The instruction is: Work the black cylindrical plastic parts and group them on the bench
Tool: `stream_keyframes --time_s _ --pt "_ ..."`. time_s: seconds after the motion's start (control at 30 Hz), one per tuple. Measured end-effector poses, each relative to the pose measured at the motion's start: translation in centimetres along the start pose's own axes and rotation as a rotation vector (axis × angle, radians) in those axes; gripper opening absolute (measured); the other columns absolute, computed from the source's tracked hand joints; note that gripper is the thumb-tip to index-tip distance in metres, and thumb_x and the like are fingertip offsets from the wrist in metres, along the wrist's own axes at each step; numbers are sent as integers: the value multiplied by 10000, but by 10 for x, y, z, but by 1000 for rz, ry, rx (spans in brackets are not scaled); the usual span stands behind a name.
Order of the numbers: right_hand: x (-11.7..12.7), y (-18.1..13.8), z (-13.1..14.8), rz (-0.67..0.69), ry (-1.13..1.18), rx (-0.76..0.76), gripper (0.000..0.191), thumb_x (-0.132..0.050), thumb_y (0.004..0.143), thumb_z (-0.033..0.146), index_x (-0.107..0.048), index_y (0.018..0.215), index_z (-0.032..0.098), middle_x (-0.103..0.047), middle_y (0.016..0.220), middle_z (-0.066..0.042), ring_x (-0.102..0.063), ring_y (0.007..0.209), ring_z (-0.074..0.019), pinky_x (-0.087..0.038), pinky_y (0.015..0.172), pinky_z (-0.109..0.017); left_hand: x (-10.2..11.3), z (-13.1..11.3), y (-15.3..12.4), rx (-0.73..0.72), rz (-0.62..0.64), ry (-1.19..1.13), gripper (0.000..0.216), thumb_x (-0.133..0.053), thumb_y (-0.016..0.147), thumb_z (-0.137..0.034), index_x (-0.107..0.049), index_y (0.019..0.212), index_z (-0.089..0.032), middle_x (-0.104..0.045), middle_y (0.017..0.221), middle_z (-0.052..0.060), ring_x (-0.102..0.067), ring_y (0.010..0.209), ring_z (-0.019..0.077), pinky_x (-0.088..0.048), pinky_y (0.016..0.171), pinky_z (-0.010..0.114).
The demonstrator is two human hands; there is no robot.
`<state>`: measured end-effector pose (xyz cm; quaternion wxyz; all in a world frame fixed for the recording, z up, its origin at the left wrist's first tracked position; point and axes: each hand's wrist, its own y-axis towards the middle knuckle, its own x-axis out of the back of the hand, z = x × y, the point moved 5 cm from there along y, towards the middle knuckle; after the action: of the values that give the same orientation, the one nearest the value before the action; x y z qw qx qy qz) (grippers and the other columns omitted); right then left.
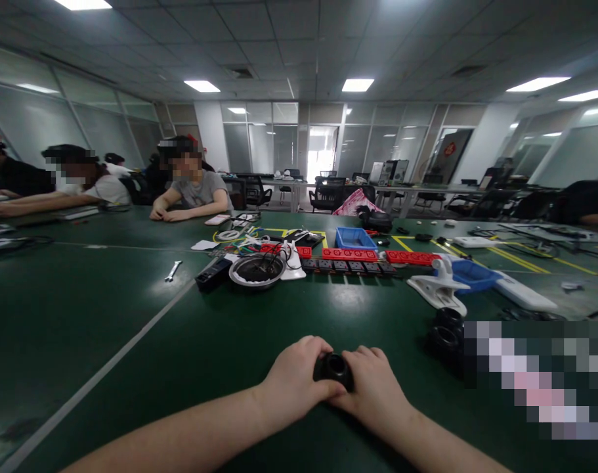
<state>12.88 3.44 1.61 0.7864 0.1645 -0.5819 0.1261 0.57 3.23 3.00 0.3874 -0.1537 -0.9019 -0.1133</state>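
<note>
Both hands are wrapped round one small black round part (336, 365) with a hole in its top, low over the green table (190, 355). My left hand (296, 371) closes on its left side, the thumb across the front. From the right, my right hand (375, 381) grips the same part, fingers curled over its far side. Whether the part touches the table cannot be seen. To the right of my right hand stand several similar black round parts (445, 334), close together.
A metal bowl (257, 270), a white clip stand (439, 289), red power strips (350, 255) and a blue basket (355, 238) stand across the table. A wrench (173, 270) lies to the left. Past it, a person in grey (200, 190) sits with forearms on the table.
</note>
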Motion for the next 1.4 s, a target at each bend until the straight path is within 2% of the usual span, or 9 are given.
stream_keyframes --time_s 0.17,0.33,0.47,0.63,0.73,0.87,1.03,1.2,1.4 --pt "3 1 -8 92 190 141 459 -726 556 430 -573 904 173 -571 863 -44 -496 803 -222 -353 700 -318 4 -6 3 -182 113 24 391 -714 651 -321 -567 1001 -230 -511 832 -16 -487 720 151 -371 634 236" --pt "7 3 -18 271 389 237 347 -762 563 284 -599 845 164 -562 823 -3 -509 783 -177 -375 665 -251 5 -5 3 -256 254 -34 443 -725 647 -311 -555 1052 -259 -504 835 -27 -488 681 122 -375 619 208" --pt "4 1 -11 211 255 217 442 -781 484 424 -606 798 166 -572 756 -3 -505 730 -189 -359 626 -262 1 -7 1 -186 272 -49 426 -738 619 -335 -575 1002 -242 -515 821 -30 -492 670 125 -380 606 211" --pt "-2 -3 -1 42 20 40 435 -623 610 576 -583 718 156 -586 704 -51 -511 699 -217 -341 631 -315 5 -11 -3 -58 97 103 344 -704 634 -333 -563 919 -202 -544 885 -6 -518 807 178 -376 688 260" --pt "-2 -3 0 9 43 70 495 -646 570 592 -580 797 157 -587 779 -56 -510 754 -233 -347 688 -348 6 -11 -2 -80 102 126 333 -695 642 -334 -559 915 -201 -543 874 -6 -517 783 177 -377 671 258" --pt "2 -1 -7 130 294 214 547 -760 521 416 -553 964 170 -559 895 -31 -499 822 -210 -374 712 -312 6 -12 2 -216 196 101 361 -690 665 -312 -551 987 -226 -525 833 -22 -504 732 155 -373 631 232" --pt "4 2 -18 296 471 212 327 -744 570 170 -570 846 158 -535 819 13 -506 771 -156 -383 654 -233 6 -11 2 -261 224 81 399 -693 672 -296 -538 1035 -239 -521 852 -22 -505 759 150 -369 649 223" --pt "-3 2 -15 170 264 96 436 -773 493 404 -538 773 164 -540 755 1 -494 691 -173 -353 582 -250 2 -11 -1 -157 171 78 352 -710 636 -335 -559 928 -209 -531 844 -16 -505 738 161 -373 629 233" --pt "-1 -2 -5 -13 24 81 491 -627 582 613 -534 768 169 -571 754 -43 -497 722 -222 -340 666 -341 2 -9 0 -55 72 122 328 -685 652 -335 -543 915 -201 -531 853 -7 -502 735 170 -376 634 251"
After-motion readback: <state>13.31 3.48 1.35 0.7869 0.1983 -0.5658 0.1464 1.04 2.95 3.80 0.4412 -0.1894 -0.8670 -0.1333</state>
